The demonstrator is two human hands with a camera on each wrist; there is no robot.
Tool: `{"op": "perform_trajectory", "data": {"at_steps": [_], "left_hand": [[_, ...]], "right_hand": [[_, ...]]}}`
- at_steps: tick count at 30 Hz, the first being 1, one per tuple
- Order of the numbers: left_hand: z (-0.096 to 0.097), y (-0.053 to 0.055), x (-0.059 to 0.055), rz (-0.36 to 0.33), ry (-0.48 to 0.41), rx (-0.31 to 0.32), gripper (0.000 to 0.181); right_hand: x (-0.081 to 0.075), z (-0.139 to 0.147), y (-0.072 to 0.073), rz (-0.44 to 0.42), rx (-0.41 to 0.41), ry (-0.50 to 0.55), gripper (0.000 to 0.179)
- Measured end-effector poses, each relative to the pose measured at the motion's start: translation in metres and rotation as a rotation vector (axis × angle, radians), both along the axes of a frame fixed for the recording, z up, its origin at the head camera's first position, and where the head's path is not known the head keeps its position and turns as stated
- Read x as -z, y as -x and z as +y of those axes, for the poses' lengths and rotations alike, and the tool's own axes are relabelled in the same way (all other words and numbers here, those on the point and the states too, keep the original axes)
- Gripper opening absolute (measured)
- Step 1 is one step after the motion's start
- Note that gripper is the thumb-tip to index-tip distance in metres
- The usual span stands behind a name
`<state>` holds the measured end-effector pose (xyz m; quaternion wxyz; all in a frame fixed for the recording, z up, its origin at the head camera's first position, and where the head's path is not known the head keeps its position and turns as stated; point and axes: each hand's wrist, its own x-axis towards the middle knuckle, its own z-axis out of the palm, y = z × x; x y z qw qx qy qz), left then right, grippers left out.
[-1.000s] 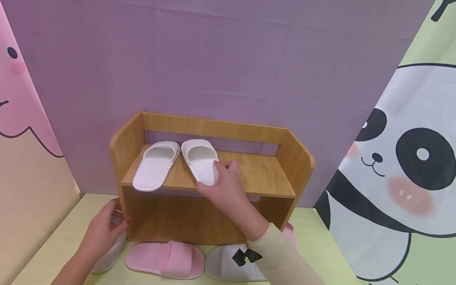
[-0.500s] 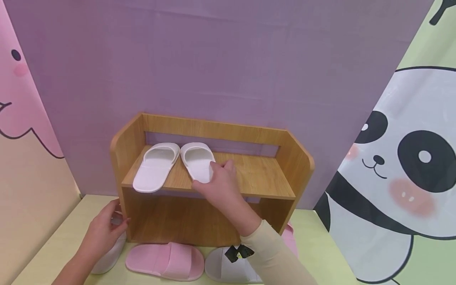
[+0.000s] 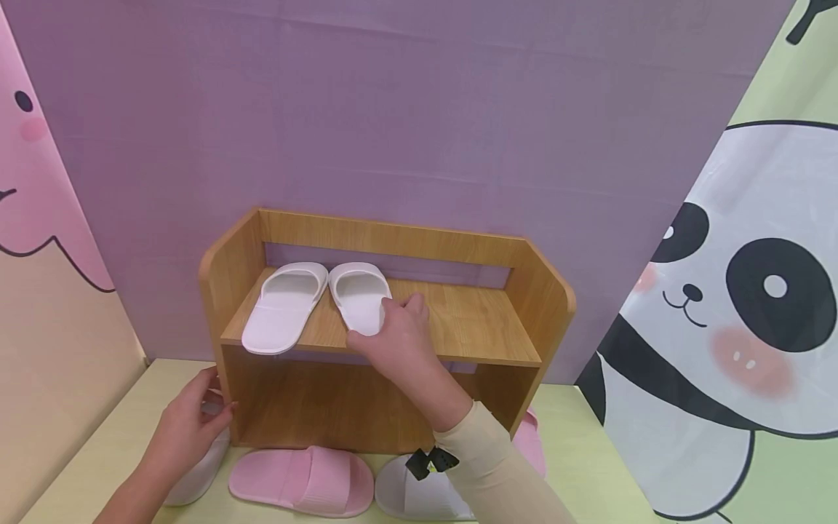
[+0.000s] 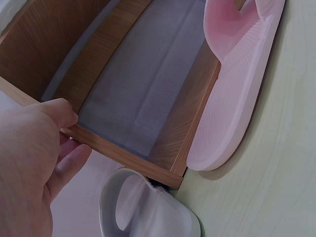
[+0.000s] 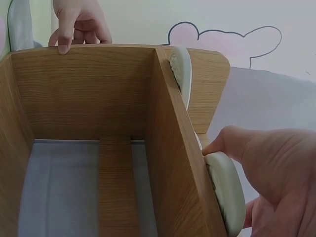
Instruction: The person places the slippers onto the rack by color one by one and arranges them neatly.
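Right hand (image 3: pixel 401 349) pinches white slipper (image 3: pixel 358 298), shifted left since earlier frame, nearer its mate (image 3: pixel 284 309); slipper lies ahead-left of hand, heel near shelf (image 3: pixel 474 320) front edge. Left hand (image 3: pixel 186 422) grips left side panel (image 3: pixel 229 284).

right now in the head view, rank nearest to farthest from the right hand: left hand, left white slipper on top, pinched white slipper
From the right hand:
1. Pinched white slipper, in its grip
2. Left white slipper, next along to the left
3. Left hand, farther left, gripping the rack
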<state>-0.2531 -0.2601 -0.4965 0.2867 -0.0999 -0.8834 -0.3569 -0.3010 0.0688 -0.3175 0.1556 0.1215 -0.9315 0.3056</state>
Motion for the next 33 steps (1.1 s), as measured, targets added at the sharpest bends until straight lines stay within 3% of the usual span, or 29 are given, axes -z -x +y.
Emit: {"op": "perform_trajectory", "data": {"at_steps": [7, 15, 22, 26, 33], "left_hand": [[0.001, 0.001, -0.001, -0.002, 0.001, 0.001, 0.063], [-0.001, 0.003, 0.000, -0.024, -0.007, 0.003, 0.064], [-0.001, 0.005, 0.001, -0.013, -0.006, 0.008, 0.065], [-0.001, 0.005, 0.001, -0.015, -0.006, 0.006, 0.065], [-0.002, 0.005, 0.002, -0.014, -0.007, 0.006, 0.063]], "right_hand": [[-0.002, 0.001, 0.000, -0.018, -0.022, -0.064, 0.061], [-0.004, 0.007, -0.001, -0.045, -0.062, -0.190, 0.088], [-0.006, 0.011, -0.004, -0.032, -0.126, -0.248, 0.080], [-0.007, 0.011, -0.006, -0.024, -0.190, -0.302, 0.084], [-0.005, 0.009, -0.008, -0.028, -0.279, -0.225, 0.071]]}}
